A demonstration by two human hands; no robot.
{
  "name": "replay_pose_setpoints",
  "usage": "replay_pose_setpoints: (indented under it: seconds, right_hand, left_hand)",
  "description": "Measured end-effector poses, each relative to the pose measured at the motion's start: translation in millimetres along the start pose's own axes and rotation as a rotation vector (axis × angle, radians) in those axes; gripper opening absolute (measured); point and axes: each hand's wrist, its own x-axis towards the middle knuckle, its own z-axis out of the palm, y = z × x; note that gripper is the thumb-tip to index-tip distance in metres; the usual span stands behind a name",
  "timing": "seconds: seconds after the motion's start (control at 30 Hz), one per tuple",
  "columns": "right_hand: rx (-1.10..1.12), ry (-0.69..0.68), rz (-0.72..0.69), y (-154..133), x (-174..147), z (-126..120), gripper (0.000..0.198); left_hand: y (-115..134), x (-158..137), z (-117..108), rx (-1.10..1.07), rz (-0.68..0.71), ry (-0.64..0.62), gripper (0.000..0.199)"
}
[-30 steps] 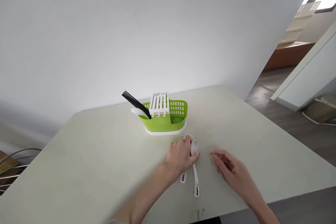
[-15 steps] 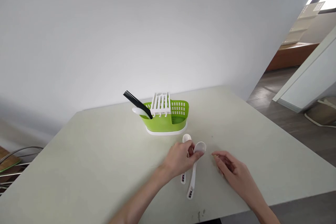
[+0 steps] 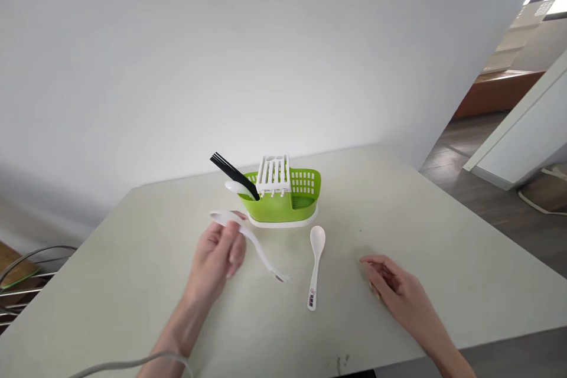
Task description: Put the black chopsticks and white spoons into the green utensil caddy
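Note:
My left hand (image 3: 217, 257) is closed around the bowl end of a white spoon (image 3: 259, 251), left of the basket's front. The spoon is lifted off the table, its handle slanting down to the right. A second white spoon (image 3: 315, 263) lies on the table in front of the basket, bowl end away from me, dark print on its handle tip. My right hand (image 3: 396, 292) rests at the table's right side, fingers curled in with nothing seen in them. The green basket (image 3: 270, 211) has a white slatted rack (image 3: 273, 174) across its top.
Several black chopsticks (image 3: 233, 172) and a white spoon (image 3: 239, 189) lean out of the basket's left end. A wall (image 3: 283, 59) stands behind the pale table (image 3: 177, 207). A grey cable (image 3: 133, 362) crosses near my left forearm. A wire rack (image 3: 26, 289) is at the far left.
My left hand has picked up the right-hand spoon and carried it left, off the table. The other spoon stays where it was. My right hand has hardly moved.

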Motion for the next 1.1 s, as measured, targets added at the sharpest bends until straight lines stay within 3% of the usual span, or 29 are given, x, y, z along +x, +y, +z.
replay_pose_setpoints:
  seconds: [0.17, 0.3, 0.4, 0.57, 0.9, 1.1]
  right_hand:
    - [-0.003, 0.003, -0.002, 2.1, -0.1, -0.1, 0.043]
    - [0.011, 0.027, -0.024, -0.2, 0.1, 0.7, 0.043]
    - [0.018, 0.036, -0.028, -1.6, 0.2, 1.1, 0.043]
    - [0.002, 0.035, -0.017, -0.4, 0.8, 1.5, 0.044]
    - [-0.004, 0.033, -0.033, -5.0, 0.3, 0.8, 0.042]
    - [0.007, 0.010, -0.019, -1.1, 0.9, 1.2, 0.040]
  left_hand:
    - [35.8, 14.3, -24.9, -0.030, 0.225, 0.328, 0.033]
    - [47.7, 29.5, -27.1, 0.065, 0.373, 0.439, 0.029]
    - [44.7, 42.5, -23.1, 0.121, 0.420, 0.433, 0.030]
    - [29.7, 62.3, -14.7, 0.091, 0.377, 0.393, 0.029]
    - [2.2, 74.5, -5.1, 0.058, 0.189, 0.250, 0.029]
    - [-9.2, 73.9, -9.2, 0.023, 0.081, 0.249, 0.026]
